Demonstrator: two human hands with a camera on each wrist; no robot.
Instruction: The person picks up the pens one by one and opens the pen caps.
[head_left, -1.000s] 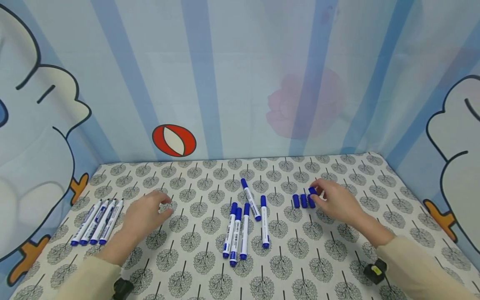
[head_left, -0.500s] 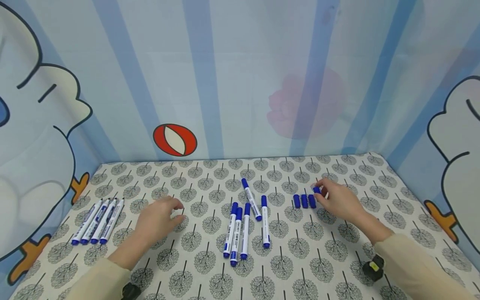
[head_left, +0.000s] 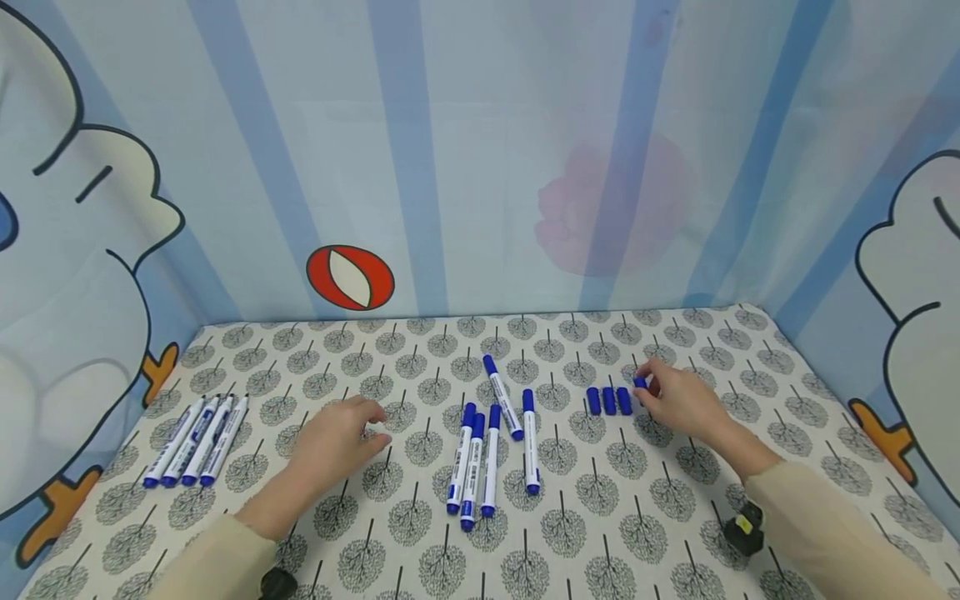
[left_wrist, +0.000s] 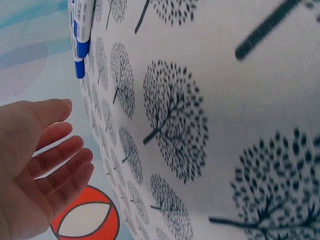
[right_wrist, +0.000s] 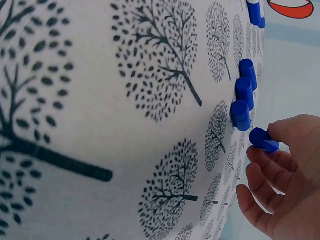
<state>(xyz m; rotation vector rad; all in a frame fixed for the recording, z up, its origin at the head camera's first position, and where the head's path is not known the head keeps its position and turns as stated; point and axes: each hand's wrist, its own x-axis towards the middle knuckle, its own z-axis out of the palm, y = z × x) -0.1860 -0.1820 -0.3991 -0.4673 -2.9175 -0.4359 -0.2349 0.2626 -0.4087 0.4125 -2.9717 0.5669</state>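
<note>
Right hand (head_left: 678, 402): grip closed by thumb and fingers on a single blue marker cap (right_wrist: 263, 140), held just beyond the right-hand end of three loose blue caps (head_left: 609, 401). These sat side by side in a neat row, their long sides parallel. Small pinch, likely chosen because the cap was short and left room for little more than the fingertips; it also kept the knuckles off the row. Whether the held cap touched the bench (head_left: 577, 542) could not be told.

Left hand (head_left: 341, 437): nothing in the grip, thumb and fingers apart and loosely bent. It was poised between the pen groups, nearest the middle one, presumably to have a pen within easy reach.

Four uncapped marker pens (head_left: 193, 439) lay in a tight, slanted rank at far left, nibs all pointing away from the person. The shared direction probably served to keep the nibs in order and off the sleeves. Count noted: four bare pens, four separate caps, so the two sets seemed to match.

Middle: five capped marker pens (head_left: 472, 471), caps to the far side, three bunched together, one slanted behind them and one straighter to their right. Spacing uneven; this group looked unsorted
</note>
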